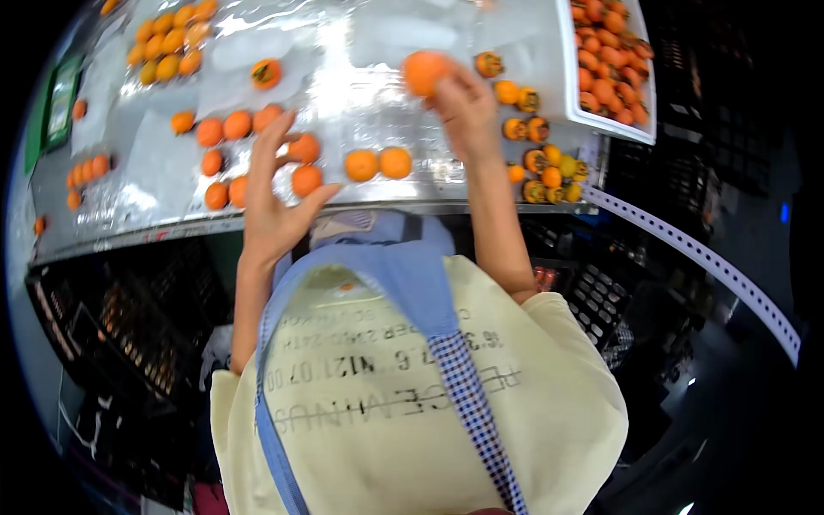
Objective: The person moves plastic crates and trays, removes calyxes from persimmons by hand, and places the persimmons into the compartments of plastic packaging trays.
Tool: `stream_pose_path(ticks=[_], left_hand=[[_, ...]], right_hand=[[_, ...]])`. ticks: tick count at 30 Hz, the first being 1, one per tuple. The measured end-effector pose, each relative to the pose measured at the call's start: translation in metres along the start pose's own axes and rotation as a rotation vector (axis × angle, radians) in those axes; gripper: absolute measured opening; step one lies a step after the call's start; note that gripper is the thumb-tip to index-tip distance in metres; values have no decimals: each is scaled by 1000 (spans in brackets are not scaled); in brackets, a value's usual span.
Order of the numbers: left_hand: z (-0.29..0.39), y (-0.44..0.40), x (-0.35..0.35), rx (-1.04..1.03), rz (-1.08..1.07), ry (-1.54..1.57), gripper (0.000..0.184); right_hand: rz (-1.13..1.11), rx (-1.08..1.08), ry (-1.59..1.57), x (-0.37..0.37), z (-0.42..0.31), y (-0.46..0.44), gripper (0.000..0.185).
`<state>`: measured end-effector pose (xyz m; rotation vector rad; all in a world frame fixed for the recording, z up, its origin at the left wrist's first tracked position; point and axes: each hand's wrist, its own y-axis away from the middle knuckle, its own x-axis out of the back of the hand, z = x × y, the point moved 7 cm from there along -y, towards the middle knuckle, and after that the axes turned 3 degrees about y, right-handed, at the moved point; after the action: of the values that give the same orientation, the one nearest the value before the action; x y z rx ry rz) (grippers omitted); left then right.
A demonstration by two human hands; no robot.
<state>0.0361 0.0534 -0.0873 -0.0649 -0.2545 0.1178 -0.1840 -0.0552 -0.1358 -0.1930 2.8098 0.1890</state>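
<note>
My right hand is raised over the metal table and grips a round orange persimmon, its leafy side not visible. My left hand is low over the table with fingers and thumb spread, holding nothing. One persimmon lies between its thumb and fingers, and another persimmon is just beyond; whether the fingers touch them I cannot tell. Two lighter orange persimmons sit side by side near the front edge, between my hands. Left of my left hand are loose rows of persimmons.
A white box full of small orange fruits stands at the right. Below it, persimmons with green-brown caps are clustered. A block of yellow-orange fruits lies at the back left. Dark crates are under the table; a perforated white bar is at right.
</note>
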Motion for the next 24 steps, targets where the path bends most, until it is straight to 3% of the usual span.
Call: stream_pose_path(ticks=[4, 7, 10, 13, 18, 22, 24], left_hand=[[-25, 6, 9, 138, 13, 108, 39], [-33, 8, 12, 179, 2, 85, 30], [-34, 7, 11, 173, -16, 58, 26], [-30, 3, 10, 135, -36, 5, 24], [-27, 3, 20, 141, -22, -84, 23], [-52, 12, 46, 212, 52, -62, 22], [-52, 16, 63, 168, 121, -85, 21]], right_hand=[[484, 375, 230, 153, -98, -31, 25], [782, 415, 497, 245, -142, -43, 36], [825, 455, 714, 282, -159, -65, 47], [689, 566, 1075, 302, -164, -105, 55], [654, 267, 1116, 285, -147, -145, 63], [531, 258, 1606, 284, -132, -178, 67], [480, 213, 1687, 303, -128, -191, 66]])
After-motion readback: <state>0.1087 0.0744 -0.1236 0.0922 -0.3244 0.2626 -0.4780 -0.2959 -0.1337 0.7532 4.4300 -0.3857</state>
